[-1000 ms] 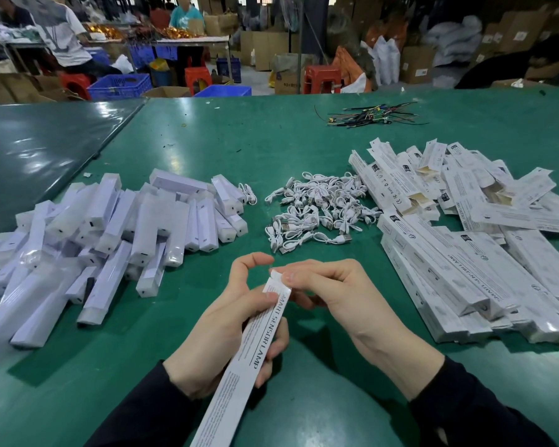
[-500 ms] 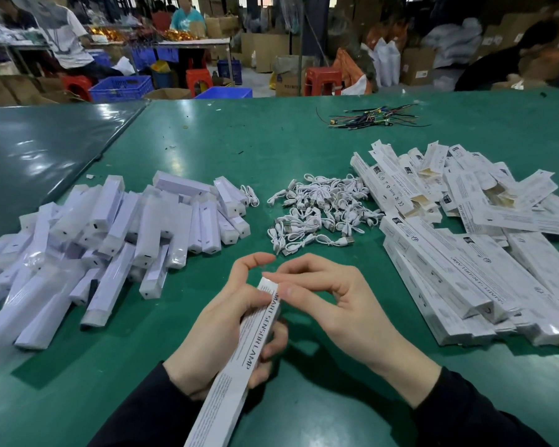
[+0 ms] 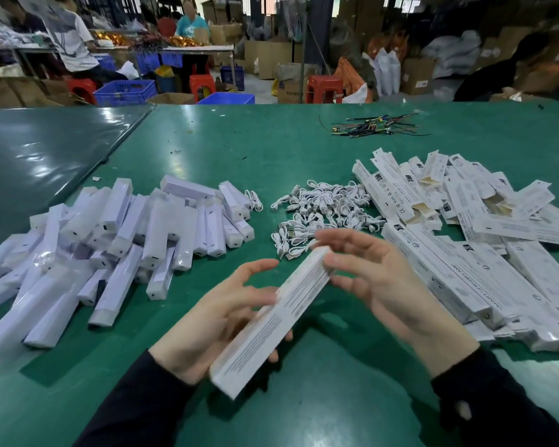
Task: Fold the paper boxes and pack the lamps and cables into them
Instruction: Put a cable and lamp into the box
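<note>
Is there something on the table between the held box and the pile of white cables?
Nothing visible. The box, held by the left hand, has its far end almost at the cables; only bare green table lies between.

Tabletop (image 3: 207, 140): green, glossy.
Wires (image 3: 373, 126): coloured bundle lying at the far side.
Stools (image 3: 324, 88): red, beyond the edge.
Crates (image 3: 125, 91): blue, near cardboard cartons (image 3: 271, 58).

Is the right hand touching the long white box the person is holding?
Touching. The head view shows the right hand's fingertips against the far end of the paper box, which lies in the left hand.
</note>
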Demonstrator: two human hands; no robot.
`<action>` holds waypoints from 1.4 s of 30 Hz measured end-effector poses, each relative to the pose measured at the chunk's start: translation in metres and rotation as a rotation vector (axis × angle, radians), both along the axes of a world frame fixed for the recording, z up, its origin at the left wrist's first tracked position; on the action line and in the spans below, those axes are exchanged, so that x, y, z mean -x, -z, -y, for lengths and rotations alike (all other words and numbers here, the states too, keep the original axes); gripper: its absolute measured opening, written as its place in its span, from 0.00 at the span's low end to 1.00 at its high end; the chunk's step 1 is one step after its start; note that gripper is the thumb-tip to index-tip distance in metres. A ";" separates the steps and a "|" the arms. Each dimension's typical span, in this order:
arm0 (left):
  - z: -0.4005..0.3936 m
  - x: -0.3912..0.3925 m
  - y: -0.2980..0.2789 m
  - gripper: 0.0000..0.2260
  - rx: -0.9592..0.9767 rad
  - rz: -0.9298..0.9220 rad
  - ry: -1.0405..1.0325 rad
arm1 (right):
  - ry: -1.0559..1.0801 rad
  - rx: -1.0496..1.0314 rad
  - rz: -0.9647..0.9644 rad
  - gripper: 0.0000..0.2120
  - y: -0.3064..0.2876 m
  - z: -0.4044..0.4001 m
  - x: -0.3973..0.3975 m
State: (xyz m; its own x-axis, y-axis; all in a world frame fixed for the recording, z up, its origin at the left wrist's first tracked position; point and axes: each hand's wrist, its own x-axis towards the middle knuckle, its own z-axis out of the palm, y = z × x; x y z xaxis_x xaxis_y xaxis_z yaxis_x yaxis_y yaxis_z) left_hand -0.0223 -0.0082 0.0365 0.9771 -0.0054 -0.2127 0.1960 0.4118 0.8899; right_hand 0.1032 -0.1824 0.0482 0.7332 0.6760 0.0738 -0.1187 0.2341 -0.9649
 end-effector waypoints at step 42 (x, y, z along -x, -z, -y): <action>-0.034 -0.010 0.035 0.23 -1.666 -0.162 -0.467 | 0.594 0.767 0.932 0.07 -0.002 0.025 -0.016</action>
State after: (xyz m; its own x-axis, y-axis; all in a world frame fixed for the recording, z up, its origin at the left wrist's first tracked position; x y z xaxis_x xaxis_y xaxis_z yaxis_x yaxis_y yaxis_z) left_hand -0.0128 0.0257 0.0017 0.8021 0.5568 0.2157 0.4607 -0.8069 0.3696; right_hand 0.1192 -0.2079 0.0504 0.8118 0.3707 0.4511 0.5790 -0.6111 -0.5398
